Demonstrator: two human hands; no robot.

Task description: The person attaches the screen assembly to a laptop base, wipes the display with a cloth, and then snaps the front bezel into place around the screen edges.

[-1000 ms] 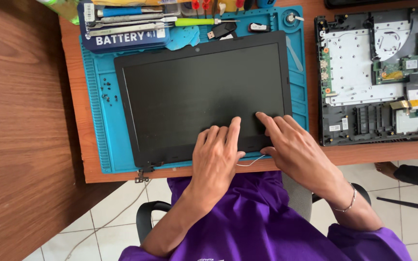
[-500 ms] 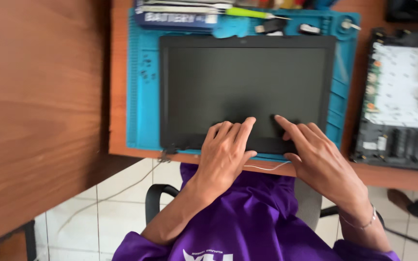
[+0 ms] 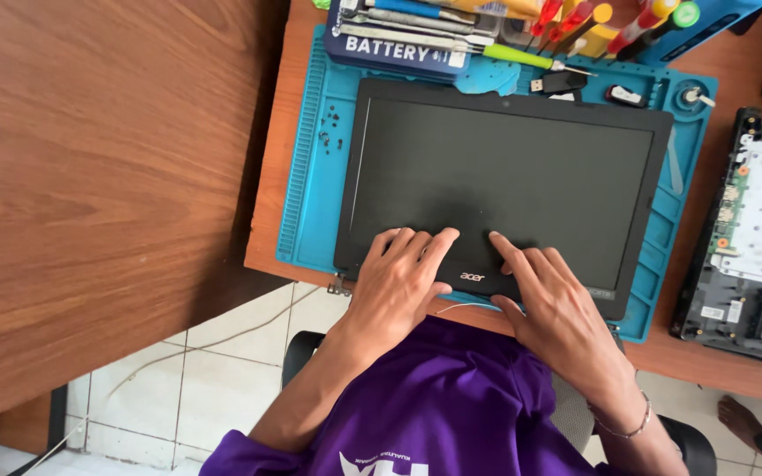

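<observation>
While left hand [image 3: 396, 286], right hand [image 3: 550, 304] lie spread | laptop screen panel [image 3: 504, 176] flat, long axis left-right

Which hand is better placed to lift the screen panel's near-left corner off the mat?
Probably the left hand: it rests on the screen panel nearer that corner; the right hand sits further right.

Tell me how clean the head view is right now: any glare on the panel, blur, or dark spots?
Head view: sharp, evenly daylit. The laptop screen panel looks matte dark with only faint sheen, no hard glare. Left hand and right hand are crisp and cast soft shadows on its lower bezel. The blue work mat is bright, and straight edges bow slightly toward the corners.
</observation>
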